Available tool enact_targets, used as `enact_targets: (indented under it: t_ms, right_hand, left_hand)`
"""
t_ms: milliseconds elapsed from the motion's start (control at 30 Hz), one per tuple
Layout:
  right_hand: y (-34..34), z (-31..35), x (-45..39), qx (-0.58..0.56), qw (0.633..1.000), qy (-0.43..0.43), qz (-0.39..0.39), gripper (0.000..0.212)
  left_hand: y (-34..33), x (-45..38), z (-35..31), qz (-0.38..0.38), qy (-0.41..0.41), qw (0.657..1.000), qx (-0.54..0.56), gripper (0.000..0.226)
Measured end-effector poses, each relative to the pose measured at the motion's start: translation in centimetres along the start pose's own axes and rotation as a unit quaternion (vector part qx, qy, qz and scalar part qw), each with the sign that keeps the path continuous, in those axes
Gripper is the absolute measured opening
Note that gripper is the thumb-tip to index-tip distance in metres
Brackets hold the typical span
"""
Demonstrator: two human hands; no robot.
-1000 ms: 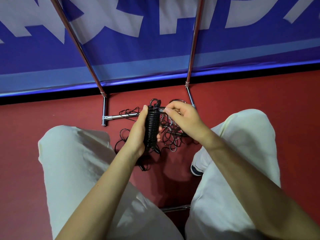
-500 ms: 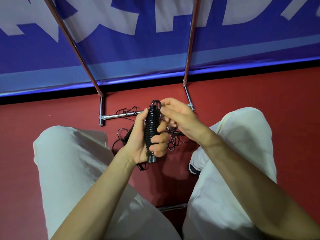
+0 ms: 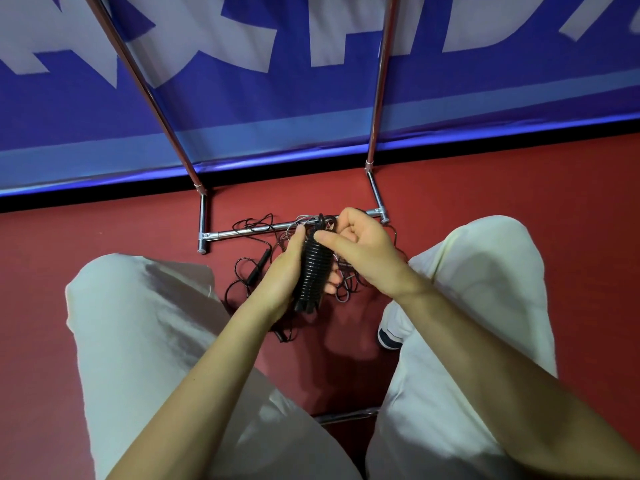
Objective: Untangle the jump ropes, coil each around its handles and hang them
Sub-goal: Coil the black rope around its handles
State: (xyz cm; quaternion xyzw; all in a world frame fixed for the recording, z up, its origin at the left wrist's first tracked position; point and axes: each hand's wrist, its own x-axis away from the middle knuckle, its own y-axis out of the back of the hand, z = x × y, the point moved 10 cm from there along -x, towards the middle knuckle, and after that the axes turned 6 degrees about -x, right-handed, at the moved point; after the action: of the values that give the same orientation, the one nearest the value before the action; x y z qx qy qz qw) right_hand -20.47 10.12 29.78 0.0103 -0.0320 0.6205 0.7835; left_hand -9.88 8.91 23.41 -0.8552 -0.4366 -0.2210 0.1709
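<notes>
Nearest you, your left hand (image 3: 282, 271) cradles the coiled rope (image 3: 313, 271), fingers curled round it from behind with their tips showing on its right side. The bundle stands nearly upright, its long axis running away from you and leaning slightly left at the bottom. Your right hand (image 3: 360, 247) sits just beside its upper end, fingers clenched inward and the thumb pressing the top turns; whether it pinches the loose end there, you cannot tell from this view. That top end is where the next tuck looks to happen, and the right hand is the closer one to it. Beyond and beneath the hands, the remaining tangled ropes (image 3: 349, 282) lie on the red floor (image 3: 104, 233), draped across the rack's bottom bar (image 3: 249, 232). A loose handle (image 3: 258, 270) lies left of the pile.
</notes>
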Motion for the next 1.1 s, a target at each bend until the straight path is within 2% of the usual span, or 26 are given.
enact_targets:
  t_ms: [67, 133, 267, 333, 400, 500, 600, 667, 767, 833, 900, 1000, 1033, 1100]
  right_hand:
    - [0.6, -0.3, -0.2, 0.07, 0.996, 0.024, -0.045, 0.042]
    - [0.4, -0.1, -0.4, 0.108, 0.992, 0.048, -0.048, 0.044]
    - [-0.4, 1.6, -0.8, 0.199, 0.972, 0.125, -0.008, 0.023]
    - [-0.1, 1.9, -0.7, 0.239, 0.961, 0.137, -0.007, 0.015]
    - [0.4, 1.6, -0.7, 0.239, 0.963, 0.128, -0.008, 0.007]
    - [0.6, 1.2, -0.8, 0.204, 0.974, 0.095, -0.001, 0.016]
    - [0.1, 1.3, -0.9, 0.106, 0.992, 0.051, 0.038, 0.02]
    - [-0.4, 1.2, -0.7, 0.011, 0.997, 0.012, 0.077, 0.018]
    - [-1.5, 0.6, -0.4, -0.103, 0.984, -0.054, 0.138, 0.02]
    - [-1.9, 0.6, -0.3, -0.124, 0.978, -0.073, 0.15, 0.018]
    - [-1.9, 0.6, -0.2, -0.122, 0.975, -0.083, 0.164, 0.006]
    - [-3.0, 0.0, 0.6, -0.116, 0.956, -0.122, 0.242, 0.025]
    - [-3.4, -0.3, 0.9, -0.109, 0.95, -0.137, 0.257, 0.023]
    - [-3.7, -0.7, 1.3, -0.106, 0.951, -0.145, 0.25, 0.016]
  left_hand:
    - [1.0, -0.2, 0.7, -0.051, 0.006, 0.997, -0.057, 0.078]
    - [1.0, 0.0, 0.9, -0.064, 0.0, 0.997, -0.045, 0.08]
    - [0.5, 0.4, -0.2, -0.038, -0.024, 0.998, 0.032, 0.071]
    - [0.2, 0.6, -0.9, -0.021, -0.036, 0.995, 0.09, 0.063]
    - [0.2, 0.7, -1.2, -0.017, -0.032, 0.99, 0.139, 0.058]
    - [0.0, 0.7, -1.1, -0.017, -0.016, 0.986, 0.166, 0.058]
    - [-0.5, 0.9, -1.5, -0.003, -0.024, 0.978, 0.206, 0.058]
    - [-1.4, 1.2, -1.8, 0.037, -0.029, 0.975, 0.215, 0.062]
    - [-2.6, 1.7, -2.0, 0.106, -0.03, 0.971, 0.211, 0.067]
    - [-3.3, 2.2, -2.0, 0.167, -0.024, 0.959, 0.229, 0.068]
    - [-4.9, 3.2, -2.0, 0.265, -0.003, 0.934, 0.241, 0.067]
    - [-7.3, 5.2, -1.4, 0.406, 0.046, 0.878, 0.248, 0.071]
    - [-7.7, 5.6, -1.2, 0.429, 0.054, 0.869, 0.241, 0.073]
    - [-8.1, 5.5, -1.1, 0.423, 0.06, 0.876, 0.224, 0.08]
